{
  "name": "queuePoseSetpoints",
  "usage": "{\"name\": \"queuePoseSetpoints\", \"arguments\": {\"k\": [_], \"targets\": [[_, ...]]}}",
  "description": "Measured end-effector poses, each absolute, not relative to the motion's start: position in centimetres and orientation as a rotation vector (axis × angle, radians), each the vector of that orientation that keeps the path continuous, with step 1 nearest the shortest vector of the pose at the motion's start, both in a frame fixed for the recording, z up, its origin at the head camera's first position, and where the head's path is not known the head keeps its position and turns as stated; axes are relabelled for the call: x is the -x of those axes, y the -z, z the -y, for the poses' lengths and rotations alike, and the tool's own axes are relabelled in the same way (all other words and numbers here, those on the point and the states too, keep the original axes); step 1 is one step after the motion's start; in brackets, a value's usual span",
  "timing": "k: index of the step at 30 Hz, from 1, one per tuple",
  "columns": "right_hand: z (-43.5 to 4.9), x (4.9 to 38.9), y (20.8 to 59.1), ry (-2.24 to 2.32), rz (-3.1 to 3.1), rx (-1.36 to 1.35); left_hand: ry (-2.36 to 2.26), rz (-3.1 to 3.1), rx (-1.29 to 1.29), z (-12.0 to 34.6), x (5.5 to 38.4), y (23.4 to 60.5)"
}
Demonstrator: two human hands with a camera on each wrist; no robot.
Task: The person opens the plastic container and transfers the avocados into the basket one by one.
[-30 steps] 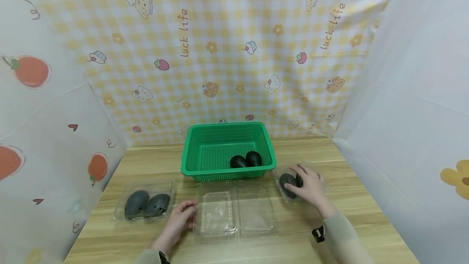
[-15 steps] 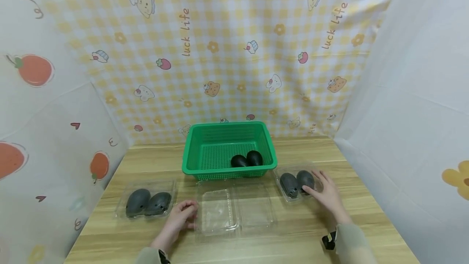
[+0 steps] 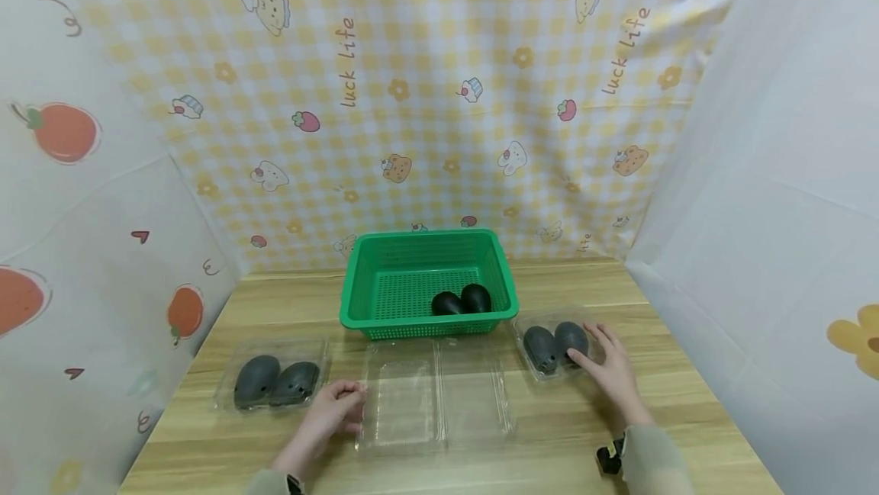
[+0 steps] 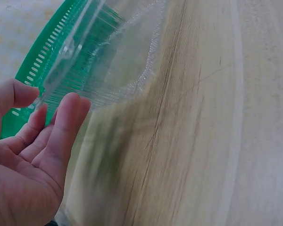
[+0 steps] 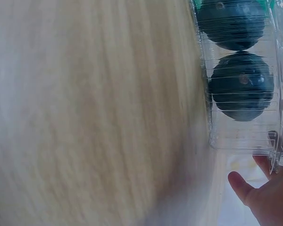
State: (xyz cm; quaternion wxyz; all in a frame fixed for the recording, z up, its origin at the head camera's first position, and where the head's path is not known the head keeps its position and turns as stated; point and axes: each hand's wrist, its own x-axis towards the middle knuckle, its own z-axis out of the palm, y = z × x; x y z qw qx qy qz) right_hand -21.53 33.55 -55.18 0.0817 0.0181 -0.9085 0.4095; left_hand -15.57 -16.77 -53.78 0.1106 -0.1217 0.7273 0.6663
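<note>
My left hand (image 3: 338, 407) pinches the left edge of a clear plastic clamshell box (image 3: 405, 403), thumb and index finger at its rim in the left wrist view. That box lies unfolded with nothing in it, and its near side looks slightly raised. My right hand (image 3: 611, 373) is at the right side of another clear box (image 3: 529, 327). Its fingers are spread around the corner, and in the right wrist view the thumb (image 5: 240, 186) stands apart from the plastic. Two dark avocados (image 5: 243, 84) sit inside that box, seemingly under a lid; some fingers are hidden behind the plastic.
A green basket (image 3: 357, 281) stands at the back with two dark avocados (image 3: 475, 298) in its front right corner. To the left lies a third clear box (image 3: 226, 396) containing two avocados (image 3: 257, 380). Printed cloth (image 3: 426, 129) walls in the wooden table (image 3: 549, 449).
My right hand has moved off the top of the right box to its right side. The unfolded box has shifted slightly left and tilted along with my left hand.
</note>
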Motion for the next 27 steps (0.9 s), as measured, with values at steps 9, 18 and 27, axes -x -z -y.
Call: {"name": "queuePoseSetpoints", "arguments": {"k": [9, 18, 27], "targets": [[-33.5, 21.5, 55.2, -1.213, 2.706, -0.062, -1.929, -2.186, 0.197, 17.9, 14.5, 52.3], [-33.4, 21.3, 55.5, -1.201, 2.710, -0.059, -1.889, -2.165, 0.047, 19.5, 13.0, 49.8], [-33.4, 21.3, 55.3, -1.194, 2.706, -0.053, -1.916, -2.064, -0.037, 21.8, 11.9, 46.7]]}}
